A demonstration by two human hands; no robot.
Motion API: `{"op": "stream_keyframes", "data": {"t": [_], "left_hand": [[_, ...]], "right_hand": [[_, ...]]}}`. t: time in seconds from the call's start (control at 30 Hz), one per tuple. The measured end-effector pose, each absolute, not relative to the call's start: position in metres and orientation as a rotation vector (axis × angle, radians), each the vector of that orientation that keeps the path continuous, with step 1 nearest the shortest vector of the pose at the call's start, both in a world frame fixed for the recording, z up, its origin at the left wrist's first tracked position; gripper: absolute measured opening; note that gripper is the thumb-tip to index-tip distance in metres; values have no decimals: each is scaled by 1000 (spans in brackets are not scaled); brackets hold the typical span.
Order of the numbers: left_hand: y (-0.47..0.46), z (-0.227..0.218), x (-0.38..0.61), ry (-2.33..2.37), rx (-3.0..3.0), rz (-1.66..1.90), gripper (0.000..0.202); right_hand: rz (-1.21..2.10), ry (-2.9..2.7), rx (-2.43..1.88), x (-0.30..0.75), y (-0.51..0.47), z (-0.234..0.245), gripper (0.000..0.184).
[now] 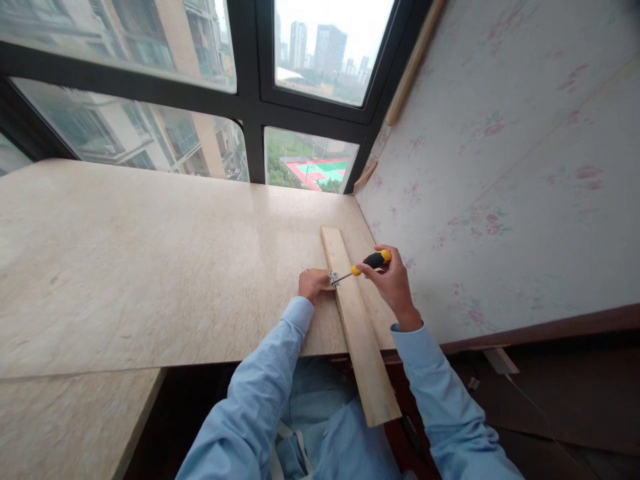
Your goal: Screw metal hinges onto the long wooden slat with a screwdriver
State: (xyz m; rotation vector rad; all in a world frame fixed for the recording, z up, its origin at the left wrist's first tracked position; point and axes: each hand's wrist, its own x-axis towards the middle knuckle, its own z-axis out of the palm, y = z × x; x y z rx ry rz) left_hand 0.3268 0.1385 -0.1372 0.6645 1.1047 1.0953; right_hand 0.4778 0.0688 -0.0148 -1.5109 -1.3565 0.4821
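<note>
My right hand [393,280] is closed around the black and yellow handle of a screwdriver [374,260]. Its shaft slants down to the left, with the tip at a small metal hinge [334,279]. The hinge lies where a long pale wooden board [357,327] meets a short wooden piece [320,271]. My left hand [311,285] grips that short piece from the left, its fingers near the hinge. The long board rests on the stone sill, and its near end sticks out over the edge toward my lap. Any screw under the tip is too small to make out.
The marbled stone sill [150,267] stretches to the left, with a lower stone ledge [65,413] at the near left. Dark-framed windows [250,87] rise behind it. A wall with flowered paper [500,180] stands close on the right. A thin cable [535,403] hangs at the lower right.
</note>
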Motion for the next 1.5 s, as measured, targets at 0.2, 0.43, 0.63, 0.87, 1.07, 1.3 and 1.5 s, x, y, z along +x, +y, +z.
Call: {"op": "stream_keyframes", "data": {"t": [0.2, 0.43, 0.63, 0.87, 1.07, 1.3, 1.5], "left_hand": [[139, -138, 327, 1116, 691, 1091, 26], [138, -135, 326, 1100, 686, 1093, 27], [138, -135, 324, 1092, 718, 1070, 28], [135, -130, 322, 1100, 701, 1077, 29], [133, -126, 320, 1080, 662, 1066, 35], [133, -132, 322, 1063, 662, 1094, 32], [133, -130, 323, 1060, 666, 1075, 28]], "right_hand": [[466, -1308, -1512, 481, 74, -25, 57], [915, -1285, -1301, 486, 66, -19, 55], [907, -1323, -1313, 485, 67, -19, 47], [643, -1188, -1499, 489, 76, -26, 52], [404, -1231, -1557, 484, 75, -36, 56], [963, -1230, -1203, 487, 71, -46, 74], [777, -1308, -1376, 482, 67, -36, 69]]}}
